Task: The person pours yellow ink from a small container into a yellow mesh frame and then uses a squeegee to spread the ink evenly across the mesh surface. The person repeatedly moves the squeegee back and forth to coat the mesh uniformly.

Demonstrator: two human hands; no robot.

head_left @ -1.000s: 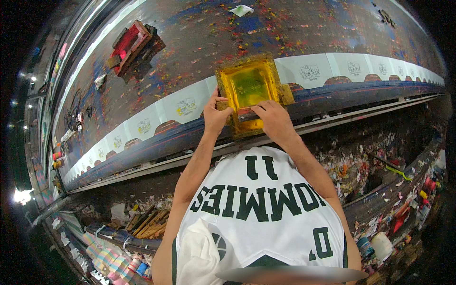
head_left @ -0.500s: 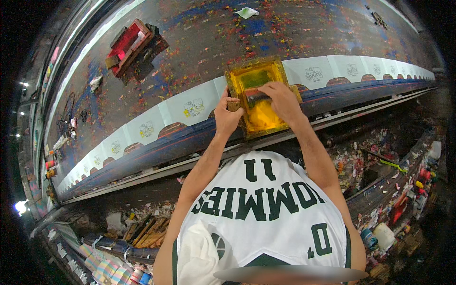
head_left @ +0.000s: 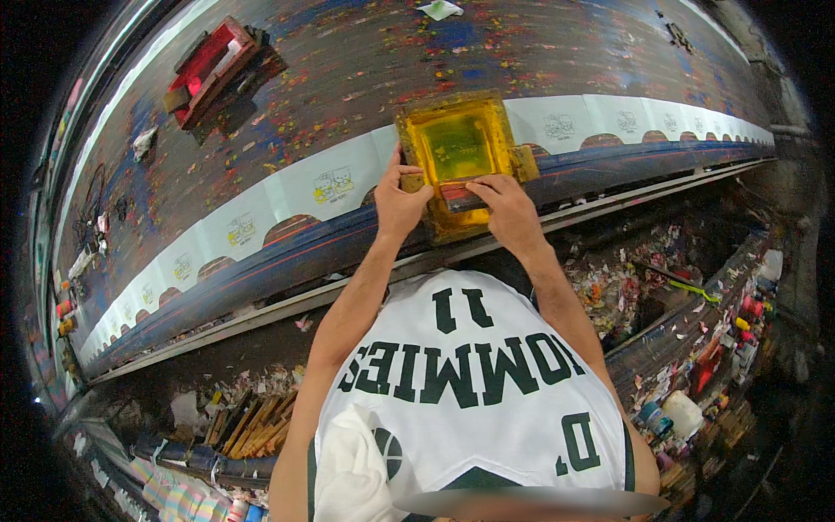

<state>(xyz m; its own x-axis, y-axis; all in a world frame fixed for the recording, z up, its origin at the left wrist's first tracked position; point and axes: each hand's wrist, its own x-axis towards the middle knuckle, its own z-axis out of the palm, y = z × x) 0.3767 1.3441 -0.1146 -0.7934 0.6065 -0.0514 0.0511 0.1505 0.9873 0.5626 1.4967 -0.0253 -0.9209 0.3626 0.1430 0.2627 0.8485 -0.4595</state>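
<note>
**Yellow screen frame pressed on the white strip**

Paint-spattered and long, the worktop (head_left: 348, 78) runs across the view, with a white printed strip (head_left: 287, 187) laid along its near edge. On that strip, at the near edge, sits a yellow screen frame (head_left: 457, 143). The left hand (head_left: 400, 204) pinches the frame's near left corner, thumb on top. The right hand (head_left: 509, 209) lies over a dark squeegee (head_left: 457, 193) across the frame's near part, fingers curled down on it. A red frame (head_left: 209, 70) rests toward the far left corner, well apart. A scrap of pale paper (head_left: 439, 9) lies at the far edge.
</note>
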